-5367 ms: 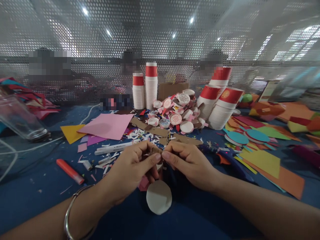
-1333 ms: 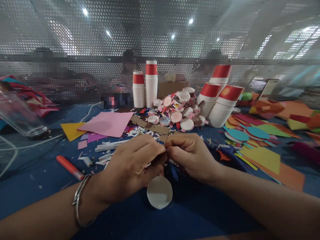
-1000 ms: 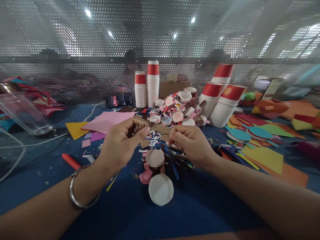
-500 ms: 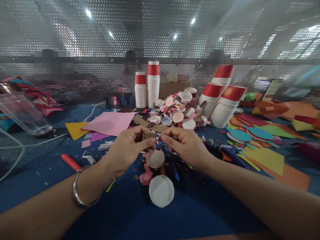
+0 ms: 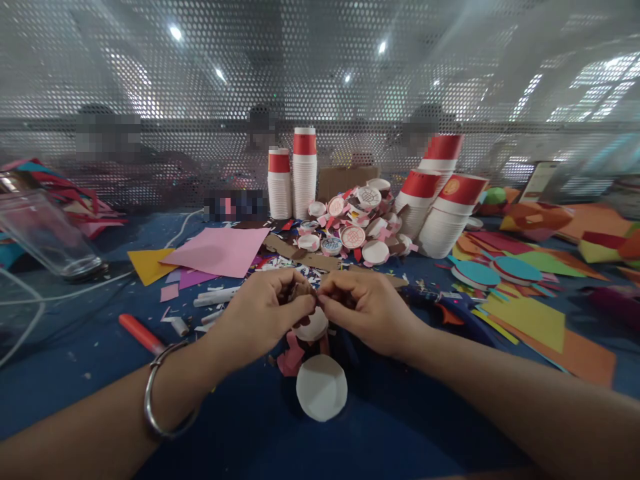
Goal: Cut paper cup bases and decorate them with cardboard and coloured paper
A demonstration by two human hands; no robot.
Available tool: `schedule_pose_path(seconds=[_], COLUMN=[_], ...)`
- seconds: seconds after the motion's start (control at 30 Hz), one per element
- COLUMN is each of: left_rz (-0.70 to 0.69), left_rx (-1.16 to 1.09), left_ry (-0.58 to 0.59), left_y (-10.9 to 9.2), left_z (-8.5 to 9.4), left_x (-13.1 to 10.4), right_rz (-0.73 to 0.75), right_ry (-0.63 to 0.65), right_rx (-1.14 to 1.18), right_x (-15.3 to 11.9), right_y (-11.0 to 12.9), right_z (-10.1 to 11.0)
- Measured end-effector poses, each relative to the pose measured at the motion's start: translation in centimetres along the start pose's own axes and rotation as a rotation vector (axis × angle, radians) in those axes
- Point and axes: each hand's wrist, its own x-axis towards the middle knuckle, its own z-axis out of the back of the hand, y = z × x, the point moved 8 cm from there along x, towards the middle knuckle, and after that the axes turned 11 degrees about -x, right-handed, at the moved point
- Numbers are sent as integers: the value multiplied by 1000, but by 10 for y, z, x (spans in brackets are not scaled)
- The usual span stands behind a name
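The left hand (image 5: pixel 260 317) and right hand (image 5: pixel 367 310) meet fingertip to fingertip over the blue table (image 5: pixel 75 360), both pinched shut on a small brown cardboard scrap (image 5: pixel 299 291). The scrap sits between the left thumb and forefinger, its right edge taken by the right fingertips; most of it is hidden. It looks matte and rough, with a ragged outline. Directly beneath the scrap lies a round, beige paper disc (image 5: pixel 311 325), partly covered by the left fingers. Nearer the person than the scrap stands an upturned white paper cup (image 5: pixel 321 387), its flat round base smooth. Crumpled pink paper bits (image 5: pixel 289 357) lie just left of that cup. A metal bangle (image 5: pixel 160 393) circles the left wrist.
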Motion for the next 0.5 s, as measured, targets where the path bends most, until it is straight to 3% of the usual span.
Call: schedule_pose_path(seconds=[0.5], left_rz=[213], left_rx=[-259], left_ry=[93], left_y=[8], left_z=[-16], left_x=[-7], right_rz=[43], right_ry=[33], right_rx=[50], right_x=[-6], right_y=[10], right_z=[-7])
